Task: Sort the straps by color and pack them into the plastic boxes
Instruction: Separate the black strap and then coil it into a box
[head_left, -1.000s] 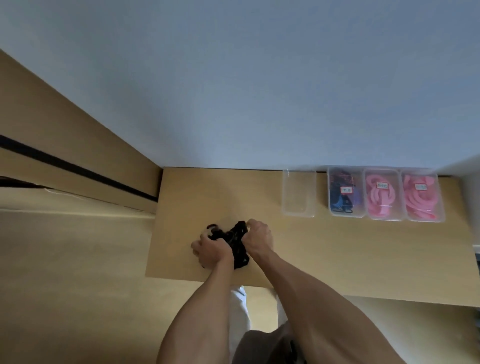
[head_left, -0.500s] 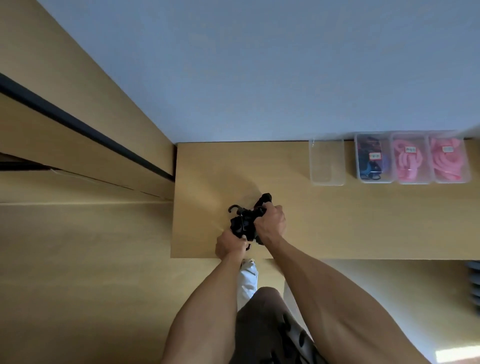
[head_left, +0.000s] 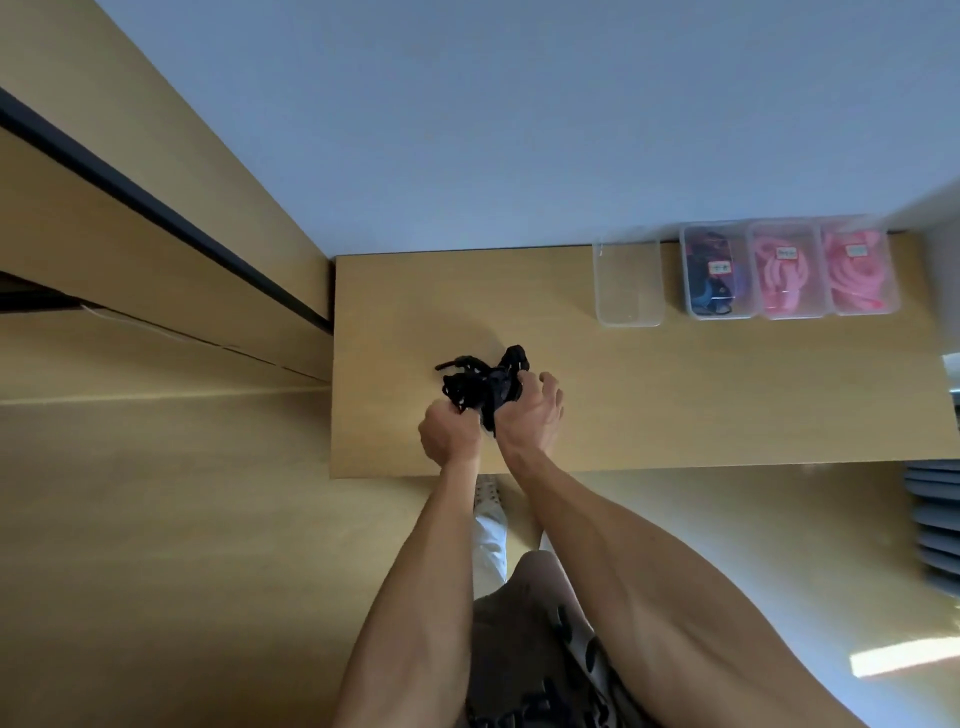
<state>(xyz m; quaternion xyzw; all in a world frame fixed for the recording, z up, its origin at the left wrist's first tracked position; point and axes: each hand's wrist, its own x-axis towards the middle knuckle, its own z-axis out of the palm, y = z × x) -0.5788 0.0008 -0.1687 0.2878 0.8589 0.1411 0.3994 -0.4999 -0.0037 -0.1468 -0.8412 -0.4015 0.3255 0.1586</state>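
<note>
Three boxes look packed; both left hand and right hand grip the black straps, empty box probably next.

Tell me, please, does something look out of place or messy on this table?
Only the black straps: they form a tangled bundle gripped by the left hand and right hand, not yet boxed. The four plastic boxes stand in a tidy row; nothing is spilled.

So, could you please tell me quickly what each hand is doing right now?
Left hand: closed, gripping the tangled bundle of black straps.
Right hand: fingers curled round the same bundle, holding it above the wooden table.
</note>
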